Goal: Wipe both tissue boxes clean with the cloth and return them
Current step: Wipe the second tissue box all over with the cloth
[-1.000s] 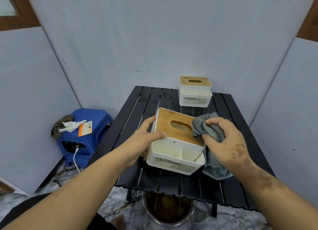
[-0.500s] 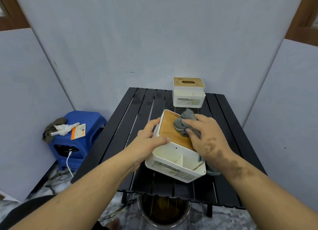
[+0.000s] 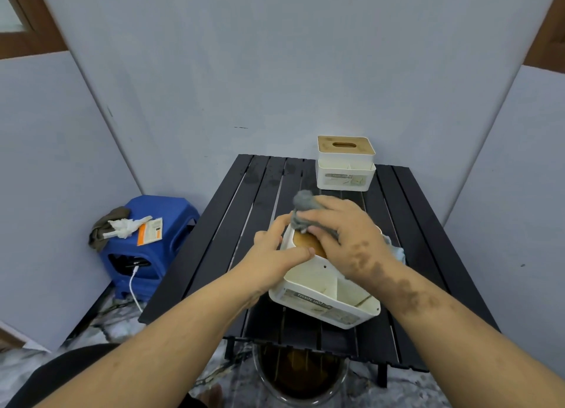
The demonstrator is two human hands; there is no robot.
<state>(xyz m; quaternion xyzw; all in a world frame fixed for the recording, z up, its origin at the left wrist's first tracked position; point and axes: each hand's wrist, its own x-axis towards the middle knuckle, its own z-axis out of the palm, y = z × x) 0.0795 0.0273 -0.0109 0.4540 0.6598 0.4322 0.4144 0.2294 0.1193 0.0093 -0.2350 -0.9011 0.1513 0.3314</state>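
**A:** Where am I on this box?

**B:** I have the near box point(image 3: 325, 288) tilted on the near half of the bench point(image 3: 214, 254), its wooden lid point(image 3: 305, 242) facing up and away. My left hand point(image 3: 275, 256) grips its left wall, thumb hooked over the lid's near edge. My right hand point(image 3: 345, 239) presses the cloth point(image 3: 302, 207) onto the lid at its far left corner, fingers curled over the bunched fabric.

**A:** How do I wipe it well?

**B:** I'd say keep the left hand firm so the box can't skid, and flatten the cloth; bunched up, it probably touches little wood. I'd draw long strokes across the lid, then work the walls and the front compartments.

**A:** And the other one?

**B:** The far box point(image 3: 345, 169) stands upright at the bench's far edge, well apart from both hands. I judge its turn comes after this.
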